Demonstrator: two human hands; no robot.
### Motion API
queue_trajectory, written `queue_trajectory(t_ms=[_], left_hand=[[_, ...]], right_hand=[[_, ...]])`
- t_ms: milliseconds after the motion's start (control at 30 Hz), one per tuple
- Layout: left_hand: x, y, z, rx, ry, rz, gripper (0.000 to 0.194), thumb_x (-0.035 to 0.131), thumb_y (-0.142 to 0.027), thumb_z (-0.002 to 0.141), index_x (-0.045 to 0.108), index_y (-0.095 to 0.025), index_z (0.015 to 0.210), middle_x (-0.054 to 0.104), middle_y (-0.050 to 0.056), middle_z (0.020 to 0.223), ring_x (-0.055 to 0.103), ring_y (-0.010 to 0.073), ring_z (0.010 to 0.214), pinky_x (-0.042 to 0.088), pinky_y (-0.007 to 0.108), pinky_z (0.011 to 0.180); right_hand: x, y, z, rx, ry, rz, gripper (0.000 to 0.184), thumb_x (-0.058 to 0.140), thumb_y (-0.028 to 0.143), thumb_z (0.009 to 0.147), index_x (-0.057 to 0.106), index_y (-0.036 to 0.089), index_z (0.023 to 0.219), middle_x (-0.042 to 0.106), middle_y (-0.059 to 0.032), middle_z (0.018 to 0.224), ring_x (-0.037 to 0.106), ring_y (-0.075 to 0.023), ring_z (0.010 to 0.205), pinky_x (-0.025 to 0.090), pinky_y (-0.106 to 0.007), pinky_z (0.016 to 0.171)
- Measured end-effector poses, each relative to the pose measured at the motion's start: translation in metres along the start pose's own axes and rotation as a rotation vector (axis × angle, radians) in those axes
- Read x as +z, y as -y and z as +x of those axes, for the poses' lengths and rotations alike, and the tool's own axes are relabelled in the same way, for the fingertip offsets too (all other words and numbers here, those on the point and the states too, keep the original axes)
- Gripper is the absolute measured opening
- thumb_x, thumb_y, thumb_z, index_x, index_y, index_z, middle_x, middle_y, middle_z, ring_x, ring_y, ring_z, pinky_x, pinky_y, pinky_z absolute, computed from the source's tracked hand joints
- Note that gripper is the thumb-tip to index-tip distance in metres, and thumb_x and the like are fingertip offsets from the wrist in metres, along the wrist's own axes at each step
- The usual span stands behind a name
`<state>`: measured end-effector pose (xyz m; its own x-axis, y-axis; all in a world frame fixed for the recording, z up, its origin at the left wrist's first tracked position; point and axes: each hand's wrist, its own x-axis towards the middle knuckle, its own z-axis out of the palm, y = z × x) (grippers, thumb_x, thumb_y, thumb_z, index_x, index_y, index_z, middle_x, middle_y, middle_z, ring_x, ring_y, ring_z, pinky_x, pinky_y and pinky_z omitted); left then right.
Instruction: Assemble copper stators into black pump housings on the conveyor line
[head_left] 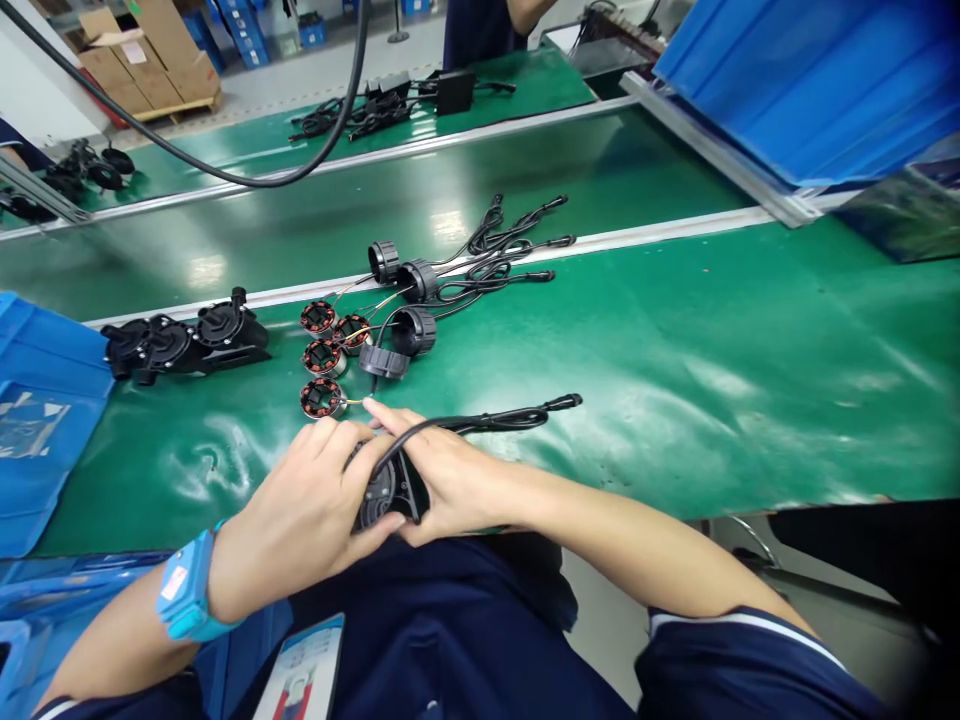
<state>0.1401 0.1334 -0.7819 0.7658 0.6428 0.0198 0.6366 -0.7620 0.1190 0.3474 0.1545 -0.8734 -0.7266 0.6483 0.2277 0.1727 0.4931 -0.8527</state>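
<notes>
Low over the bench's front edge, I hold a black pump (377, 500) between both hands. My left hand (300, 500) wraps its left side, thumb below and fingers over the top. My right hand (457, 480) grips the other side, its thumb at the lower edge. A black cable (487, 420) loops from the pump over my right hand, its plug end to the right. Just beyond my fingers, several copper-wound stators (322, 398) lie with thin wires running to black ribbed caps (384, 361) and bundled cables (487, 270). My fingers partly cover the pump.
Several black pumps (225, 322) stand at the left beside a blue bin (45, 430). Another blue bin (817, 90) sits at upper right on a metal rail. A black cable (352, 100) hangs across the upper left. A person (484, 30) stands behind the far bench.
</notes>
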Motion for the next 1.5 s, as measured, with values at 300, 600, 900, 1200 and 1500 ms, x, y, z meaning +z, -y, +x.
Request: queue_trajectory(t_ms=[300, 600, 900, 1200, 1500], left_hand=[[0.017, 0.001, 0.0, -0.024, -0.133, -0.096, 0.051, 0.063, -0.042, 0.094, 0.051, -0.006, 0.129, 0.056, 0.016, 0.114, 0.051, 0.0282, 0.098, 0.05, 0.045, 0.085], [0.048, 0.006, -0.014, -0.099, -0.516, -0.39, 0.082, 0.083, -0.055, 0.079, 0.041, -0.017, 0.138, 0.059, 0.016, 0.123, 0.059, 0.0295, 0.114, 0.052, 0.048, 0.099], [0.08, -0.001, -0.021, -0.22, -0.719, -0.77, 0.075, 0.085, -0.062, 0.071, 0.039, -0.025, 0.117, 0.058, 0.019, 0.134, 0.063, 0.0314, 0.125, 0.057, 0.053, 0.098], [0.094, -0.007, -0.032, -0.197, -0.593, -0.658, 0.073, 0.077, -0.023, 0.086, 0.032, -0.026, 0.144, 0.049, 0.02, 0.148, 0.05, 0.033, 0.141, 0.05, 0.059, 0.109], [0.108, -0.021, -0.001, -0.077, -0.566, -0.549, 0.08, 0.076, -0.016, 0.088, 0.03, -0.031, 0.152, 0.039, 0.019, 0.158, 0.046, 0.0317, 0.145, 0.051, 0.055, 0.111]], right_hand=[[0.005, -0.003, -0.002, 0.038, -0.033, -0.017, 0.122, 0.079, 0.035, 0.07, 0.006, 0.011, 0.164, 0.039, -0.0272, 0.156, 0.041, -0.0388, 0.146, 0.041, -0.055, 0.117], [-0.014, 0.001, -0.024, -0.208, -0.196, -0.269, 0.11, 0.083, 0.06, 0.077, 0.026, 0.018, 0.161, 0.056, -0.0193, 0.146, 0.061, -0.0341, 0.127, 0.054, -0.047, 0.105], [-0.043, -0.052, -0.054, 0.287, -0.203, -0.623, 0.043, 0.054, 0.051, 0.1, 0.064, 0.02, 0.128, 0.07, -0.0155, 0.12, 0.065, -0.0354, 0.112, 0.052, -0.054, 0.095], [-0.002, -0.017, -0.044, 0.569, -0.258, 0.579, 0.049, 0.051, 0.068, 0.096, 0.057, 0.023, 0.116, 0.068, -0.0088, 0.109, 0.069, -0.0235, 0.092, 0.06, -0.036, 0.07], [0.019, -0.007, -0.052, 0.525, -0.577, 0.848, 0.085, 0.087, 0.061, 0.064, 0.051, 0.024, 0.131, 0.062, -0.01, 0.134, 0.057, -0.0317, 0.128, 0.044, -0.049, 0.114]])
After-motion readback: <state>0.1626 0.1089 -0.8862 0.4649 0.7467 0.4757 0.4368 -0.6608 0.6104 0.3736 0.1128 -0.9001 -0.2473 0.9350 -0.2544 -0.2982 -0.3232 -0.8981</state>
